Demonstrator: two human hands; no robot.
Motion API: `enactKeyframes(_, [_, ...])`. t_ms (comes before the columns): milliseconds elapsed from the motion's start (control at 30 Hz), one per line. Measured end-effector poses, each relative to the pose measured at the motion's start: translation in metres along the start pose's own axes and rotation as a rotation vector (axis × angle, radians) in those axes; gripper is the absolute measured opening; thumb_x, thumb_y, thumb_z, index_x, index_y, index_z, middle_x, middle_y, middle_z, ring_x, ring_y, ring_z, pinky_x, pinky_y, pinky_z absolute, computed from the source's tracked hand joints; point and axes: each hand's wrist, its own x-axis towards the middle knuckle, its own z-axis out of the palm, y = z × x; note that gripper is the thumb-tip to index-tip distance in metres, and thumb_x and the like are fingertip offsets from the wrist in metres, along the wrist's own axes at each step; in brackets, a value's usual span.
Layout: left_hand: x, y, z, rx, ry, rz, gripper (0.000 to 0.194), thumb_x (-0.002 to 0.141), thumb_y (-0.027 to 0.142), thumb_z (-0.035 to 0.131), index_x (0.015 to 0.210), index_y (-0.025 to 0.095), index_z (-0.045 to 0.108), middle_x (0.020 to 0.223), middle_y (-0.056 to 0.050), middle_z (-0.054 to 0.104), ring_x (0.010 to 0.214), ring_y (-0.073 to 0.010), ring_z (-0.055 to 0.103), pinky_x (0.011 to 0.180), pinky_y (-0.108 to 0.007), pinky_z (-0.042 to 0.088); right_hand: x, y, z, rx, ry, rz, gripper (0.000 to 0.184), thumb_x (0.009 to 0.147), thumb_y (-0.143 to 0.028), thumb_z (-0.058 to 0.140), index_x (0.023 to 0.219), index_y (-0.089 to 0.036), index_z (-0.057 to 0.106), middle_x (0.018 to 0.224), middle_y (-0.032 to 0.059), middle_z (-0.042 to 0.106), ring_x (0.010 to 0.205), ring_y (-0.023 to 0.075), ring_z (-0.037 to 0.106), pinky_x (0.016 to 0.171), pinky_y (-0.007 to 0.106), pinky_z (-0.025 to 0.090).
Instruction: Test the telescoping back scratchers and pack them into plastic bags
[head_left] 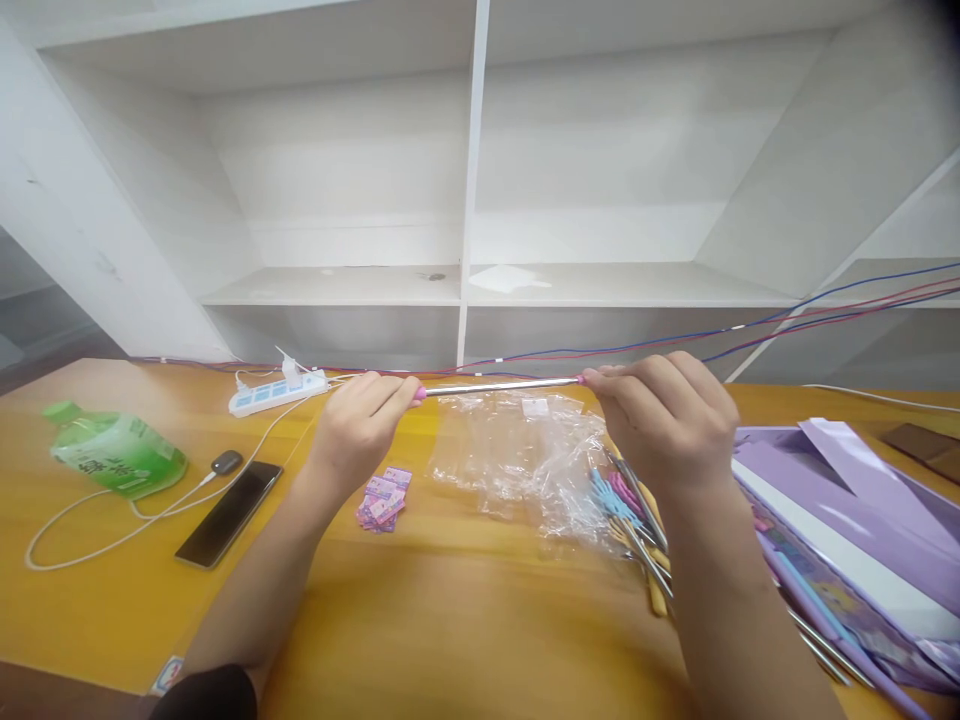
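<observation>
A silver telescopic back scratcher [501,387] with pink ends is stretched level above the table. My left hand [364,425] is closed around one pink end, and my right hand [667,420] grips the other; the fingers hide both tips. Beneath the rod lies a heap of clear plastic bags [517,455]. Partly behind my right wrist is a pile of back scratchers [630,515], with blue, pink and tan hand-shaped heads and metal rods. Small pink and purple cards [385,499] lie stacked near my left wrist.
At left are a green bottle [116,450] on its side, a phone [229,513], a white cable and a power strip [277,391]. A purple box [862,530] stands at right, with metal rods beside it. White shelving [472,200] and blue and red wires run behind the table.
</observation>
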Motion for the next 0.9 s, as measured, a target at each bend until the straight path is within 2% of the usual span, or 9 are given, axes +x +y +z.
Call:
enactKeyframes(67, [0.0,0.012,0.007,-0.034,-0.042,0.008,0.019,0.105,0.01,0.057,0.118,0.021,0.065,0.09,-0.005,0.076,0.074,-0.0172,0.063,0.068,-0.034,0.043,0.009,-0.024,0.007,0.069,0.013,-0.056,0.019,0.094,-0.007,0.073,0.092,-0.023,0.065,0.084,0.0028,0.07,0.076,0.0163,0.054,0.07,0.033,0.044])
enactKeyframes(133, [-0.001,0.023,0.014,-0.024,-0.038,-0.034,0.017,0.106,0.009,0.056,0.116,0.02,0.064,0.083,-0.004,0.073,0.07,-0.0164,0.06,0.066,-0.033,0.041,0.016,-0.045,0.014,0.039,0.007,-0.03,0.024,0.093,-0.003,0.072,0.084,-0.023,0.062,0.079,0.0031,0.069,0.073,0.0165,0.052,0.068,0.034,0.043])
enactKeyframes(233, [-0.001,0.029,0.019,-0.05,-0.032,-0.046,0.016,0.105,0.008,0.058,0.115,0.019,0.064,0.084,-0.003,0.073,0.069,-0.0153,0.058,0.067,-0.031,0.041,0.019,-0.058,0.019,0.076,0.006,-0.016,0.037,0.092,0.001,0.07,0.07,-0.023,0.051,0.077,0.001,0.068,0.074,0.0149,0.052,0.068,0.033,0.042])
enactKeyframes(600, [-0.002,0.024,0.023,-0.054,-0.126,-0.018,0.012,0.108,0.015,0.055,0.112,0.019,0.066,0.087,-0.002,0.074,0.073,-0.0146,0.059,0.069,-0.03,0.042,0.007,-0.045,0.02,0.154,-0.049,-0.037,0.039,0.092,0.003,0.068,0.072,-0.022,0.047,0.076,0.0032,0.068,0.072,0.0161,0.043,0.066,0.034,0.038])
enactKeyframes(900, [-0.006,0.018,0.029,-0.093,-0.18,-0.041,0.009,0.109,0.022,0.058,0.11,0.019,0.067,0.086,-0.002,0.073,0.075,-0.0159,0.059,0.07,-0.031,0.041,0.001,-0.028,0.018,0.3,-0.254,0.052,0.024,0.1,0.0,0.059,0.087,-0.021,0.056,0.089,0.0039,0.07,0.078,0.0164,0.054,0.071,0.033,0.038])
